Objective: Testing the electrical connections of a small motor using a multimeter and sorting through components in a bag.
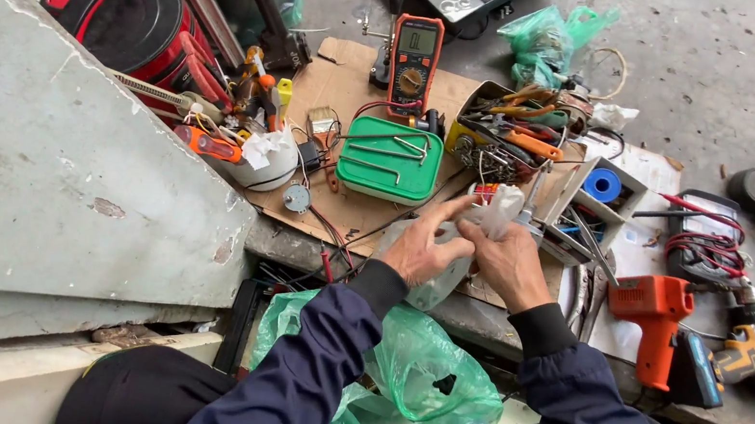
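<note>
Gripping a clear plastic bag (pixel 449 260) between them, my left hand (pixel 419 247) and right hand (pixel 509 263) close on its white bunched top, just above the cardboard sheet's (pixel 345 91) near edge. I see little free room: a green lidded box (pixel 391 158) crowds ahead-left, a tool tray (pixel 592 206) ahead-right, an orange glue gun (pixel 656 312) farther right.

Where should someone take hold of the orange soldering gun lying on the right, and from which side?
Probably by its pistol grip, the long lower limb of the orange soldering gun. The grip runs toward the person and its near end lies open, so coming from the near side, right of the right hand, looks best. The barrel end points left toward a cluttered white tray, so that side looks poorer.
</note>
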